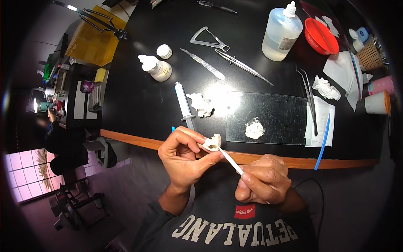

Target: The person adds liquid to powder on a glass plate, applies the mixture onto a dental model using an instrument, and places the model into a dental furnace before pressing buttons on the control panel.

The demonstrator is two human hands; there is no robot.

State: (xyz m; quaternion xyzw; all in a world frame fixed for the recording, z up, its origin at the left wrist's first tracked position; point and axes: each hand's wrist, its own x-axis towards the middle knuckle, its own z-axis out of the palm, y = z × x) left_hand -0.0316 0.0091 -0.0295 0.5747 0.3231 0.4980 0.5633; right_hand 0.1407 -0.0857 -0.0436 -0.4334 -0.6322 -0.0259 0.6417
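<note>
My left hand point(181, 156) pinches a small cream-white piece that looks like a dental cast point(212, 143), with a bumpy, yellowish upper edge. Between the fingers of my right hand point(266, 178) is a thin white stick point(231, 160), slanting up to the left. Its far end meets the cast's lower right side; whether it touches cannot be made out. Both hands are held at the table's front edge. Just beyond them lies a glass slab point(285, 119) bearing a patch of white powder point(254, 128). A syringe point(182, 101) lies beyond my left hand, beside a crumpled white tissue point(202, 105).
Black tweezers point(309, 101) and a blue stick point(323, 140) lie on white paper at the right. Farther back are a scalpel point(203, 64), a caliper point(208, 40), a dropper bottle point(155, 68), a large liquid bottle point(282, 33) and a red bowl point(320, 37). Another person point(63, 130) is at far left.
</note>
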